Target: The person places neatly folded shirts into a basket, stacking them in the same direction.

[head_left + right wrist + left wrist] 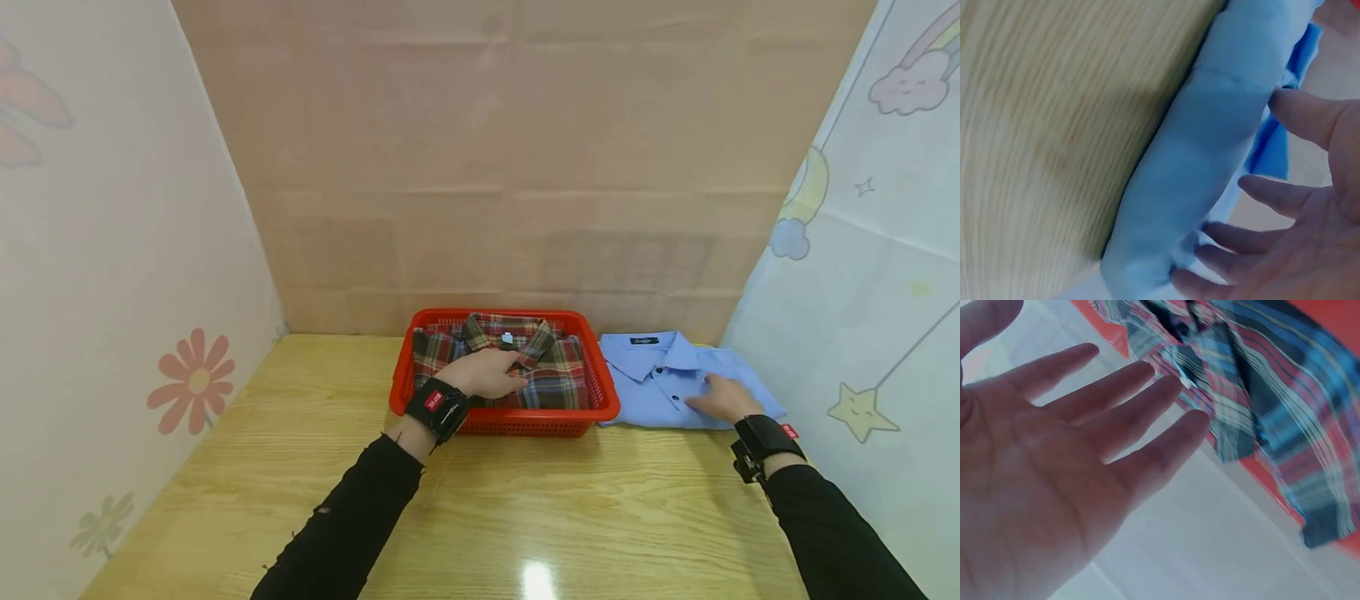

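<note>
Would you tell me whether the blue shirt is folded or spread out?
Folded: the blue shirt lies as a neat rectangle, collar up, on the table beside the red basket.

Even, soft light – glare spot on table near front edge; wide-angle bending at edges; both wrist views blurred.

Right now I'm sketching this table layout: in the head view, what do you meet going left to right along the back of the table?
Red basket holding the plaid shirt, with the left hand on it → blue shirt → right hand resting on it.
</note>
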Motion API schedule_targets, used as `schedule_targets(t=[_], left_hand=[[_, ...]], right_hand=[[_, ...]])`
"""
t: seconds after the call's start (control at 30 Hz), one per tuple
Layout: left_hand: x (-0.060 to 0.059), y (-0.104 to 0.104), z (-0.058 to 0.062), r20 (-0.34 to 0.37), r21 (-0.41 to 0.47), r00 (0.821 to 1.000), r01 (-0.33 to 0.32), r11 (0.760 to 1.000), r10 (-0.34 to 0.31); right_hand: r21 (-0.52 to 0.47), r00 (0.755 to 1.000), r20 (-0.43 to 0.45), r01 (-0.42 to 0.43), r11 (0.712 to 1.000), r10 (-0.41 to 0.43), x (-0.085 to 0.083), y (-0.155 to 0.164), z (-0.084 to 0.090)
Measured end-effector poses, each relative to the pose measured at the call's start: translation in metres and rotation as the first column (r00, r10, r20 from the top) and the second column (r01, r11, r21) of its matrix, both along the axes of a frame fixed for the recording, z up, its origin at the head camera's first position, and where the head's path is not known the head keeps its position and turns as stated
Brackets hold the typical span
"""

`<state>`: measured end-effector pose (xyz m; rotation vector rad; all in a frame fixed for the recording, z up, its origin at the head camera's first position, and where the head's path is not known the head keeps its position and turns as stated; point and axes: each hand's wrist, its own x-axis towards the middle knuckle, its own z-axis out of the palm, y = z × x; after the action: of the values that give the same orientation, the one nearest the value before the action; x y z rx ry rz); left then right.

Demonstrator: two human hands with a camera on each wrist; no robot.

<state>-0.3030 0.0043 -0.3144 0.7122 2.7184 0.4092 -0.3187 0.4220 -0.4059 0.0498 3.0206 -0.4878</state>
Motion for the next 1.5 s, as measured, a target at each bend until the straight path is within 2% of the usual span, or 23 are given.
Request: schedule_targets(t=[0.13, 0.27, 0.43, 0.57, 0.77, 0.9, 1.0, 1.17, 1.33, 1.47, 1.5], left_hand=[[-0.004, 0.012, 0.002, -0.022, 0.059, 1.0, 0.02, 0.998, -0.019], [-0.009, 0.026, 0.001, -0.07, 0.076, 0.997, 0.022, 0.997, -0.017], [-0.011, 0.047, -0.003, -0.095, 0.123, 0.995, 0.03, 0.992, -0.018], [-0.008, 0.067, -0.006, -0.139, 0.167, 0.99, 0.056, 0.984, -0.032], [0.001, 0.093, -0.01, -0.156, 0.164, 0.986, 0.086, 0.983, -0.061], [0.009, 0.107, -0.012, -0.198, 0.177, 0.976, 0.124, 0.976, -0.088], [0.017, 0.118, -0.014, -0.25, 0.186, 0.962, 0.161, 0.969, -0.112], [0.031, 0.132, -0.019, -0.273, 0.217, 0.95, 0.213, 0.953, -0.15], [0.041, 0.141, -0.025, -0.283, 0.257, 0.95, 0.21, 0.943, -0.134], [0.047, 0.146, -0.034, -0.32, 0.309, 0.942, 0.208, 0.928, -0.104], [0.049, 0.147, -0.036, -0.314, 0.323, 0.944, 0.204, 0.924, -0.099]], right_hand=[[0.029, 0.994, 0.038, 0.105, 0.994, -0.106, 0.001, 0.001, -0.001], [0.007, 0.986, 0.065, 0.156, 0.988, -0.156, -0.002, 0.002, -0.004], [-0.03, 0.968, 0.121, 0.224, 0.974, -0.219, -0.007, 0.009, -0.008], [-0.048, 0.973, 0.163, 0.175, 0.983, -0.165, -0.009, 0.017, -0.01], [-0.082, 0.975, 0.209, 0.101, 0.991, -0.082, -0.006, 0.027, -0.019], [-0.081, 0.976, 0.2, 0.105, 0.991, -0.087, -0.004, 0.032, -0.021], [-0.087, 0.975, 0.201, 0.117, 0.989, -0.098, -0.003, 0.035, -0.021], [-0.047, 0.963, 0.256, 0.102, 0.994, -0.086, 0.0, 0.036, -0.015], [0.003, 0.95, 0.301, 0.079, 0.997, -0.076, 0.006, 0.033, -0.005], [0.023, 0.947, 0.312, 0.072, 0.997, -0.076, 0.01, 0.033, -0.005], [0.026, 0.947, 0.313, 0.07, 0.997, -0.074, 0.011, 0.034, -0.006]])
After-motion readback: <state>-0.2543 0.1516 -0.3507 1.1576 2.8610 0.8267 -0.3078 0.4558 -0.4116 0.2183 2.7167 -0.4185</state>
